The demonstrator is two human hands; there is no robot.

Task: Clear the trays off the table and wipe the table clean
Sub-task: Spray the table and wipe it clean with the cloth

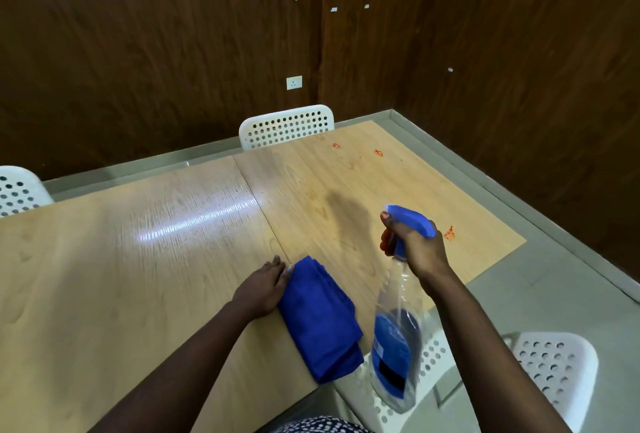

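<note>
One folded blue cloth [320, 320] lies at the bench's [138, 259] near edge, lower centre, long axis running toward the lower right. The left hand [263, 288] rests flat beside it, fingers straight. The right hand [414, 245] grips one spray bottle [394, 335], nozzle pointing upper left. Three red smears [449, 233] mark the right side.

A canteen-like room: wooden table [173, 242], perforated white chairs [287, 126], wood-panelled walls [138, 51].

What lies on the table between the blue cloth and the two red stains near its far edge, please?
In the head view, only bare tabletop with a dark shadow patch lies between the blue cloth and the two red stains.
</note>
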